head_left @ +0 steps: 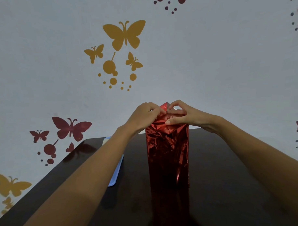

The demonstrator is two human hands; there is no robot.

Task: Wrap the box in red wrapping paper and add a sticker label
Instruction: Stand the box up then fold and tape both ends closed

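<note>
A: Where's the box (pixel 168 156)?

B: Standing on end at the middle of the dark, glossy worktop (pixel 223 169), long axis upright, already sheathed in red paper (pixel 166 146). The open end is the top one, straight ahead of both hands and level with them.

A: And the hands?

B: The left hand (pixel 145 115) comes in from the left, the right hand (pixel 182 115) from the right, and they meet over the top. Both are pinched shut on the paper: fingertips hold a pointed flap (pixel 165 106) that sticks up between them, and the right thumb presses the front fold flat. Neither is nearer.

A: What's the paper like?

B: Shiny foil, crinkled, sharp creases. I'd guess it springs back unless held. A pale blue tray (pixel 115 175) lies to the left, part hidden by the forearm. I see no sticker.
</note>
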